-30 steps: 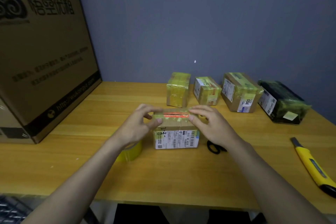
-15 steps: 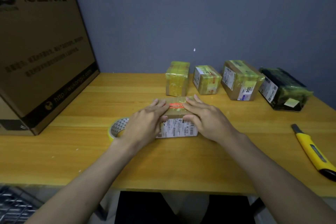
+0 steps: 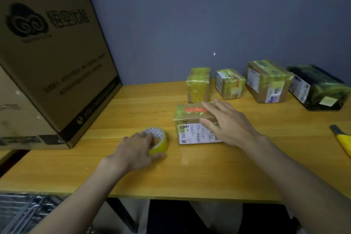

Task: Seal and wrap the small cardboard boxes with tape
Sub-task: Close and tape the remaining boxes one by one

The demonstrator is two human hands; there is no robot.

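Note:
A small cardboard box [image 3: 188,119] with a red sticker on top and a white shipping label on its front sits on the wooden table [image 3: 190,173]. My right hand [image 3: 228,123] lies flat over the box's right side, fingers spread. To the left of the box lies a roll of yellow tape [image 3: 159,141]. My left hand [image 3: 133,153] closes around the roll, fingers on its rim and thumb at its near side.
Three taped cardboard boxes [image 3: 198,84] [image 3: 229,83] [image 3: 267,81] and a dark wrapped parcel [image 3: 317,87] line the back wall. A large cardboard carton [image 3: 47,59] stands at the left. A yellow utility knife [image 3: 341,138] lies at the right edge.
My left hand left the box and moved left onto the tape roll. My right hand stayed on the box. The camera view shifted.

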